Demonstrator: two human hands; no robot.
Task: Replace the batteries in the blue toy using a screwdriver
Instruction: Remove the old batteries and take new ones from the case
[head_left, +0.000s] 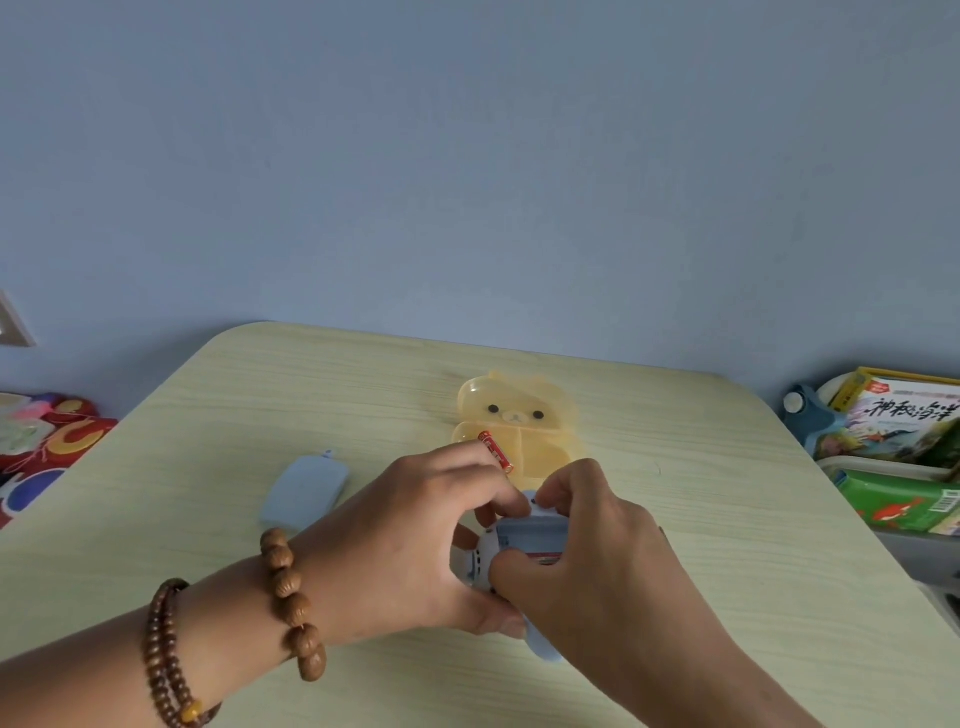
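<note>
pale-blue smooth plastic toy in the curled grip of left hand and right hand

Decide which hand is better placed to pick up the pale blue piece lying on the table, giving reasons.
Left. The pale blue piece lies beyond the left hand, on its outer side; the right hand, gripping the blue toy, would need to cross over both.

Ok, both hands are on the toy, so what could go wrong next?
The red battery sits by the left hand, at the near edge of the yellow bear case; a nudge could roll it away.
The right hand covers much of the blue toy, so a misseated battery might go unnoticed.
</note>
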